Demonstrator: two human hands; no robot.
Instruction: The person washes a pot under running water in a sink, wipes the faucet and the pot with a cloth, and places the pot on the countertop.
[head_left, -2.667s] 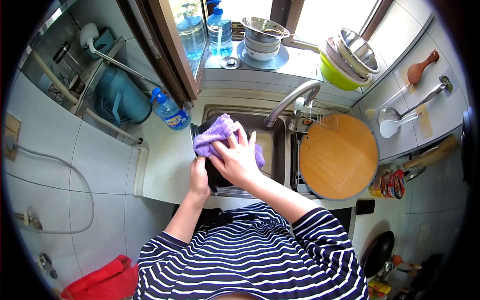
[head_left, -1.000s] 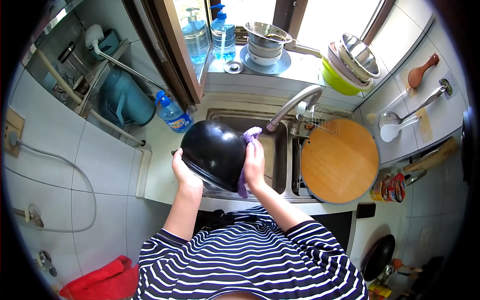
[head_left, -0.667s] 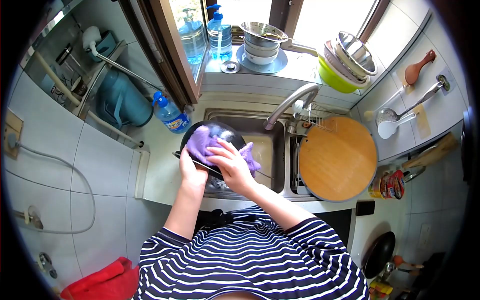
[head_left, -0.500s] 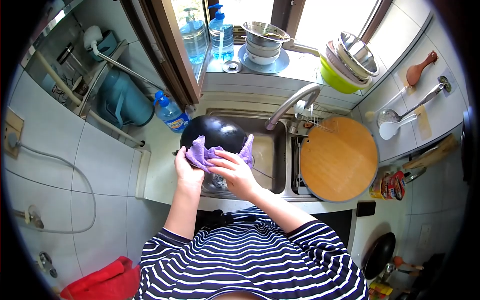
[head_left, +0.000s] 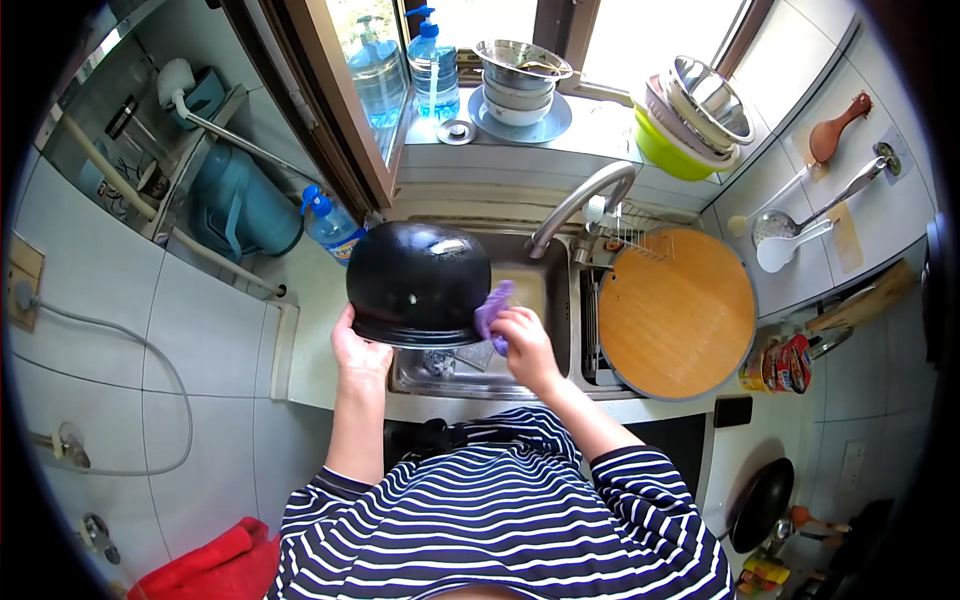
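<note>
A black pot (head_left: pixel 418 280) is held over the left part of the steel sink (head_left: pixel 555 300), its rounded underside facing up and away and its rim toward me. My left hand (head_left: pixel 357 345) grips the rim at its lower left, with the fingers partly hidden under it. At the right end of the rim, my right hand (head_left: pixel 526 345) pinches a purple cloth (head_left: pixel 493 312) that touches the pot's side. Below the rim, a grey scrubber (head_left: pixel 438 362) shows in the sink.
A curved faucet (head_left: pixel 590 200) rises behind the sink. Right of it lies a round wooden board (head_left: pixel 678 315). A blue-capped bottle (head_left: pixel 332 228) stands left of the pot. Stacked bowls (head_left: pixel 518 85) and a green basin (head_left: pixel 665 150) rest on the sill.
The pot has tilted, so that its rim now faces me, and sits slightly closer. My right hand and the cloth have moved from the pot's near side to its right end.
</note>
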